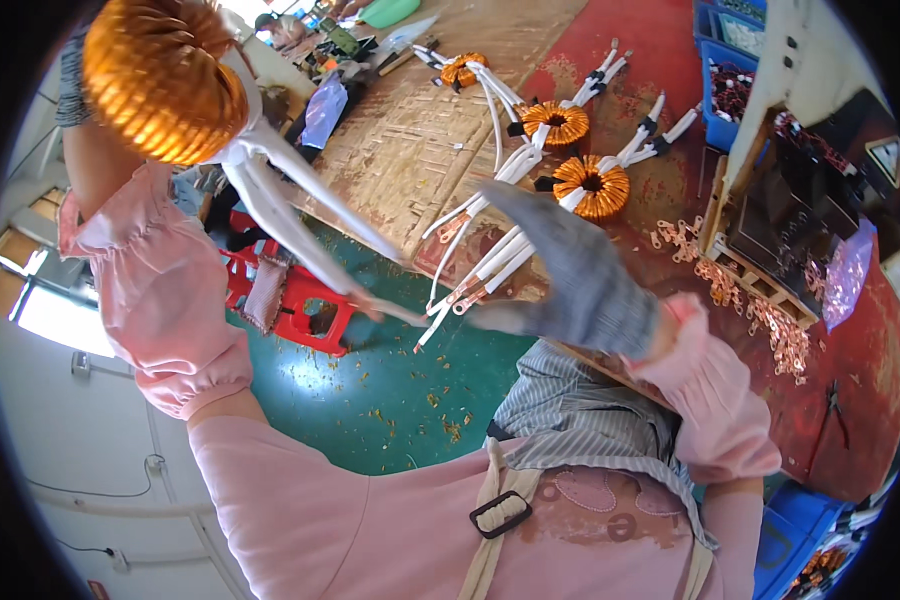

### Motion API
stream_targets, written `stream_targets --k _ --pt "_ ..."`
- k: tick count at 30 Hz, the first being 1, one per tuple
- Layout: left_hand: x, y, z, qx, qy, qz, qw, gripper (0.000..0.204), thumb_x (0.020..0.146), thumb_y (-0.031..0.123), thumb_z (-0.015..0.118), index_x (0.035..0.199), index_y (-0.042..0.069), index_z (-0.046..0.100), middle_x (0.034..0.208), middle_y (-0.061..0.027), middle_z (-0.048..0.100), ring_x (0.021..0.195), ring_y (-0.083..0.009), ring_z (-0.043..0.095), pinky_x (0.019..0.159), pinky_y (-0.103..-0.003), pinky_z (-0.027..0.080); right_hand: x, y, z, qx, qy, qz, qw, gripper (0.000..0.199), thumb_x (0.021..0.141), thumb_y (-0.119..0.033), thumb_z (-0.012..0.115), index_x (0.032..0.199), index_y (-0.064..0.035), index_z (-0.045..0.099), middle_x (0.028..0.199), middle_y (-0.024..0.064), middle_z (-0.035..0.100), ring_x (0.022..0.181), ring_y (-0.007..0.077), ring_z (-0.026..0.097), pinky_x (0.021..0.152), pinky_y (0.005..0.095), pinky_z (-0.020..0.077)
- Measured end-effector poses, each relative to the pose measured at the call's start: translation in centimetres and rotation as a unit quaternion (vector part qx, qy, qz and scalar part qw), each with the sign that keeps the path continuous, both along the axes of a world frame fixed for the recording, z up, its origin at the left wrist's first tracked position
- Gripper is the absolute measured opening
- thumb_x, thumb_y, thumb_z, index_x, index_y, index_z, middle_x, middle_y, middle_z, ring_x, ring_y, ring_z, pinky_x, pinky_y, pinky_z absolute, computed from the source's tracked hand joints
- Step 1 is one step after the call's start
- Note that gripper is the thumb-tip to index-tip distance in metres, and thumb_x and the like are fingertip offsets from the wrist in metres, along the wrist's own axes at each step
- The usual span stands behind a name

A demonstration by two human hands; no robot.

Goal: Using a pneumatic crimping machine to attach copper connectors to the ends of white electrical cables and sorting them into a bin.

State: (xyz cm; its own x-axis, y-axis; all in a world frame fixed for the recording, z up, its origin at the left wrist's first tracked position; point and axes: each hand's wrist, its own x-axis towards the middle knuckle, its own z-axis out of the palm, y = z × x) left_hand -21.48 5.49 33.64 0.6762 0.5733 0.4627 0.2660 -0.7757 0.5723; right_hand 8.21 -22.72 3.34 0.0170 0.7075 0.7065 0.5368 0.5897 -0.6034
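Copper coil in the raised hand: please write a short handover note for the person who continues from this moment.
Left hand: raised high at the upper left, mostly hidden behind the large copper coil it holds up; the coil's white sleeved leads hang down toward the middle.
Right hand: in a grey glove, fingers at the ends of those leads, just above the bench edge.
On the red bench: three more wound coils with white leads lie in a row; loose copper terminals are scattered to the right.
Done: cannot tell.
Left: the held coil is not yet set down.
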Motion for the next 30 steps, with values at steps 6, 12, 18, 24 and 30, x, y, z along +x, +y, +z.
stream_targets --k 6,12,18,24,30 --pt "8.0 -5.4 -6.2 -0.15 -0.22 -0.079 0.961 0.047 0.084 0.04 0.056 0.114 0.005 0.049 0.106 -0.0108 0.055 0.093 -0.0201 0.052 0.082 -0.032 0.043 0.9 -0.4 1.2 -0.179 0.093 0.273 0.941 0.053 0.073 -0.043 0.07 0.103 -0.002 0.054 0.081 0.0098 0.062 0.076 0.018 0.061 0.068 0.0312 0.0486" --pt "18.6 -9.7 -15.6 -0.297 -0.386 -0.157 0.859 0.048 0.085 0.036 0.056 0.12 0.005 0.046 0.113 -0.0108 0.053 0.101 -0.0217 0.05 0.089 -0.035 0.041 5.8 -7.4 -0.4 -0.081 0.061 -0.04 0.994 0.03 0.081 -0.029 0.063 0.092 -0.002 0.057 0.071 0.0112 0.06 0.06 0.0228 0.06 0.054 0.0333 0.0471" --pt "24.4 -10.5 -26.9 -0.473 -0.317 -0.161 0.806 0.049 0.085 0.03 0.058 0.123 0.003 0.044 0.117 -0.0105 0.053 0.106 -0.0228 0.052 0.095 -0.037 0.04 10.6 -11.2 -1.6 -0.058 -0.202 -0.349 0.913 0.028 0.078 -0.024 0.066 0.093 -0.002 0.057 0.084 0.0168 0.062 0.076 0.0295 0.062 0.067 0.038 0.0491" --pt "26.8 -6.6 -39.3 -0.661 -0.174 -0.209 0.7 0.048 0.081 0.019 0.063 0.12 -0.002 0.044 0.114 -0.0138 0.055 0.104 -0.0262 0.055 0.093 -0.04 0.044 12.1 -10.4 -1.3 -0.549 0.078 -0.114 0.825 0.042 0.082 -0.038 0.061 0.103 -0.0022 0.054 0.076 0.0092 0.061 0.07 0.0186 0.062 0.065 0.0301 0.0498" --pt "27.2 -7.8 -39.3 -0.594 -0.17 -0.227 0.753 0.053 0.079 0.018 0.064 0.123 -0.001 0.041 0.115 -0.0127 0.054 0.104 -0.0255 0.055 0.091 -0.039 0.044 14.2 -11.1 -8.7 -0.518 0.331 0.109 0.781 0.039 0.089 -0.038 0.052 0.1 -0.0015 0.058 0.08 0.003 0.059 0.073 0.0103 0.055 0.067 0.024 0.0457"
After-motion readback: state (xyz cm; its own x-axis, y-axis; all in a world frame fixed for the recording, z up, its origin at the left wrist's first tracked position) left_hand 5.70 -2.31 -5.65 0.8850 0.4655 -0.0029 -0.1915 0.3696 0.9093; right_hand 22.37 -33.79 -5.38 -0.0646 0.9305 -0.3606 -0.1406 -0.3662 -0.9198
